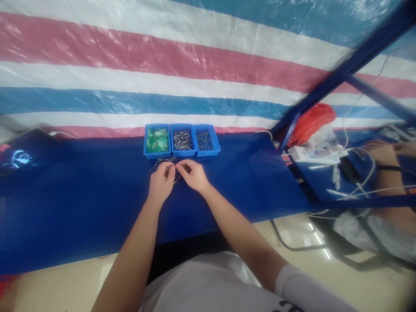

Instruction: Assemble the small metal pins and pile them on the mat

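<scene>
My left hand (161,180) and my right hand (194,174) meet above the blue table, just in front of three small blue bins. Both are closed in a pinch, fingertips together. What lies between them is too small to make out. Several thin metal pieces (161,160) lie on the table behind my left hand, and a few more show beneath the fingers. The left bin (145,153) has small green-and-clear packets (158,139) in it. Many short silvery metal pins (182,141) fill the middle bin (184,153), while the right bin (208,153) contains darker thin pins (204,141).
A blue metal frame (313,97) stands at the right end of the table (81,208). Beyond it are a red bag (312,123), a white power strip (316,154), cables and another person's arm (388,173). At far left lies a dark device (27,151). Striped sheeting hangs behind.
</scene>
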{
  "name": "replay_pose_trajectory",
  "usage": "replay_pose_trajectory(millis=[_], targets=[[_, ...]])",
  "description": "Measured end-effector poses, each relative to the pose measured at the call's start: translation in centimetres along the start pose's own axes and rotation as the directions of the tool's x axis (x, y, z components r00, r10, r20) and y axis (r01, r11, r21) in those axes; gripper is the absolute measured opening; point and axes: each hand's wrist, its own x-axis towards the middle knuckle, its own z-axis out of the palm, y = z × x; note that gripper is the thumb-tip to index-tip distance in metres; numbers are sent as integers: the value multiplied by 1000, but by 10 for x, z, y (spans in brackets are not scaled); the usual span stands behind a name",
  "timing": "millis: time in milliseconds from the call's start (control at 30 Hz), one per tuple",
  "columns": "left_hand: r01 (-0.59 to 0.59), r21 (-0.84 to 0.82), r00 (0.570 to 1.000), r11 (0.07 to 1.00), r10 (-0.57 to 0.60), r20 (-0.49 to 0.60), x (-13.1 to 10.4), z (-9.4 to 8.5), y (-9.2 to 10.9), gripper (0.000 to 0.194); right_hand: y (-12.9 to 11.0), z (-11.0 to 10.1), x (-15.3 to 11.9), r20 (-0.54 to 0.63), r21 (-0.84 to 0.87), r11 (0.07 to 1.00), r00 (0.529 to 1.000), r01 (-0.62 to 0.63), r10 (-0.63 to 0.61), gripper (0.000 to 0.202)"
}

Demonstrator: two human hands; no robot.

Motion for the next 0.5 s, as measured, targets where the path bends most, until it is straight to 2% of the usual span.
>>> replay_pose_trajectory(millis=[500], targets=[[4, 24, 1000, 1000, -5, 9, 0, -1, 1, 30, 1, 0, 0, 5, -20, 1000, 1000, -20, 20, 19]])
